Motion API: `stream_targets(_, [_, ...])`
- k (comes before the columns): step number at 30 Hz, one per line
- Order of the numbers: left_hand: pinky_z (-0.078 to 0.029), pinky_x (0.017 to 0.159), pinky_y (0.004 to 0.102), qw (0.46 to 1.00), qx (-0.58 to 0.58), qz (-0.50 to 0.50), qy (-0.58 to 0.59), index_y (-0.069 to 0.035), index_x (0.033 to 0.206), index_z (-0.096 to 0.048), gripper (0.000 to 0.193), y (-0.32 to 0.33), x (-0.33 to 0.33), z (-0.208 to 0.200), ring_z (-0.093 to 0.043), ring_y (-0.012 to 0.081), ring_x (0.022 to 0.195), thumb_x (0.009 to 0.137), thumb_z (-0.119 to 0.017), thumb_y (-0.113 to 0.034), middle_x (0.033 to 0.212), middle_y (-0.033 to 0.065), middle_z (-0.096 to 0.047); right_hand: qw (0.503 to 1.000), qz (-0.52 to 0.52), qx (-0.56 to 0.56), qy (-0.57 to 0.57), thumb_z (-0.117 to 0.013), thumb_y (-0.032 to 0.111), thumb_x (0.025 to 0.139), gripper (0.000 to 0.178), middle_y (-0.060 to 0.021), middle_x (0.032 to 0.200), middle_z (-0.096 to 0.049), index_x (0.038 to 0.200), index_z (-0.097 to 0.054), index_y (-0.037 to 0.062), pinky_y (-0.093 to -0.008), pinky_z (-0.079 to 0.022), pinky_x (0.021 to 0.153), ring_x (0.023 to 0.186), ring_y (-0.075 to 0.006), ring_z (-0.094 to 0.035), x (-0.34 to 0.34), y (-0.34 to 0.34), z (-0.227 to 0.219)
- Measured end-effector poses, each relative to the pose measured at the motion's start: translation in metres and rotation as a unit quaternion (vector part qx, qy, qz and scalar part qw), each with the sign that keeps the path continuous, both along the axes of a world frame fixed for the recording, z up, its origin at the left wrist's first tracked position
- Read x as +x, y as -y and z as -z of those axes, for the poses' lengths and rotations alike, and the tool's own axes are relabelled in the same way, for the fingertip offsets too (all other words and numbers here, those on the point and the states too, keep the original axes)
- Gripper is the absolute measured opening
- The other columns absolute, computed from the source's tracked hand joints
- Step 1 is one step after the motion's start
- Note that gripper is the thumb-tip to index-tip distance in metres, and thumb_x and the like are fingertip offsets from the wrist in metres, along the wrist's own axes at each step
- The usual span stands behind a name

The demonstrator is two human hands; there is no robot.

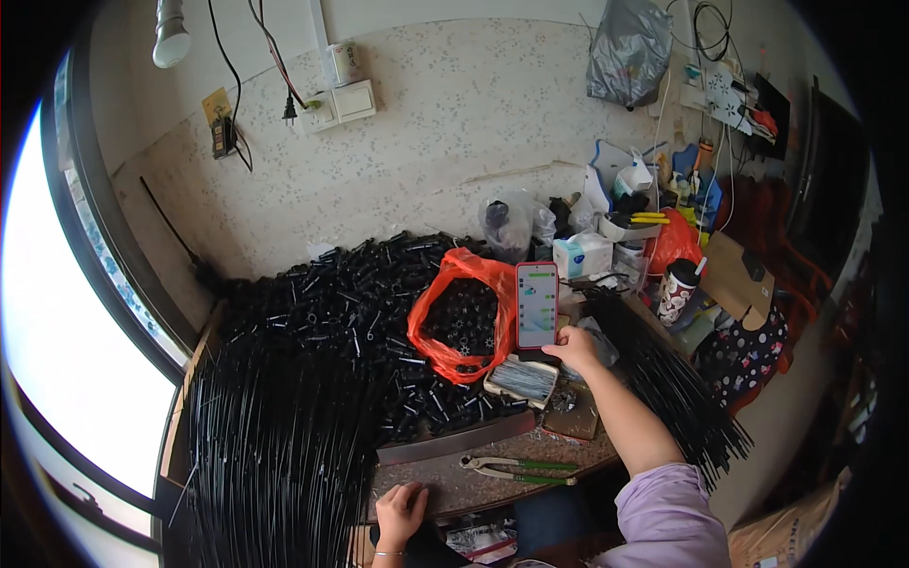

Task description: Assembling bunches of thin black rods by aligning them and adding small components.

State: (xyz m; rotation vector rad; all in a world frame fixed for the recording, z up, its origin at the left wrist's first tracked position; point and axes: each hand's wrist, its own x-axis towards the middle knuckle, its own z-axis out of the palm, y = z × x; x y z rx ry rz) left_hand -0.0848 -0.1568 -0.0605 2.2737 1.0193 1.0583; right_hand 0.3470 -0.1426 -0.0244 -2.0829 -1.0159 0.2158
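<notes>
Pale floral wallpaper (426, 114) rises behind a speckled brown table (431, 483), whose left side and back edge carry a heap of glossy black tubular pieces (322, 308). Near mid-table, a red-cased rectangular smartphone (537, 308) stands upright just beside an open orange-red plastic bag (423, 327). The right hand (573, 348) touches its lower right corner; whether it grips, I cannot tell. At the front edge, the left hand (401, 514) curls loosely, visibly holding nothing, near green-handled metal pincers (521, 469).
</notes>
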Motion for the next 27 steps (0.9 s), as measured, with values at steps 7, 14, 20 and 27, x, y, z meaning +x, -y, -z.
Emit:
stream_targets(7, [-0.045, 0.049, 0.0313, 1.000, 0.005, -0.007, -0.014, -0.005, 0.079, -0.062, 0.011, 0.000, 0.003, 0.002, -0.057, 0.0247, 0.053, 0.072, -0.068, -0.011, 0.063, 0.0087, -0.057, 1.000, -0.001, -0.014, -0.023, -0.080, 0.027, 0.057, 0.034, -0.0076, 0.068, -0.062, 0.073, -0.063, 0.0021, -0.0310, -0.045, 0.056, 0.061, -0.0176, -0.058, 0.007, -0.001, 0.001])
stream_targets(14, [-0.045, 0.050, 0.0314, 1.000, 0.010, -0.014, -0.014, -0.006, 0.078, -0.062, 0.010, 0.000, 0.004, 0.001, -0.058, 0.0250, 0.055, 0.071, -0.068, -0.010, 0.065, 0.0087, -0.059, 1.000, -0.013, -0.019, -0.016, -0.080, 0.028, 0.057, 0.034, -0.0085, 0.067, -0.062, 0.070, -0.062, 0.0026, -0.0324, -0.045, 0.056, 0.060, -0.0200, -0.059, 0.004, -0.001, -0.004])
stream_targets(20, [-0.045, 0.049, 0.0302, 1.000, 0.010, -0.014, -0.021, -0.006, 0.078, -0.062, 0.010, 0.001, 0.004, 0.000, -0.057, 0.0240, 0.053, 0.071, -0.068, -0.010, 0.066, 0.0084, -0.059, 0.999, -0.011, -0.028, -0.027, -0.079, 0.029, 0.058, 0.034, -0.0086, 0.069, -0.063, 0.072, -0.062, 0.0032, -0.0334, -0.045, 0.056, 0.062, -0.0208, -0.059, 0.005, -0.004, -0.002])
stream_targets(27, [-0.044, 0.048, 0.0298, 1.000, 0.001, -0.010, -0.019, -0.006, 0.077, -0.062, 0.010, 0.006, 0.007, -0.001, -0.056, 0.0233, 0.052, 0.071, -0.069, -0.011, 0.065, 0.0081, -0.058, 1.000, -0.007, -0.022, -0.003, -0.077, 0.029, 0.061, 0.033, -0.0093, 0.069, -0.064, 0.073, -0.063, 0.0025, -0.0351, -0.046, 0.058, 0.063, -0.0234, -0.061, 0.011, 0.001, 0.004])
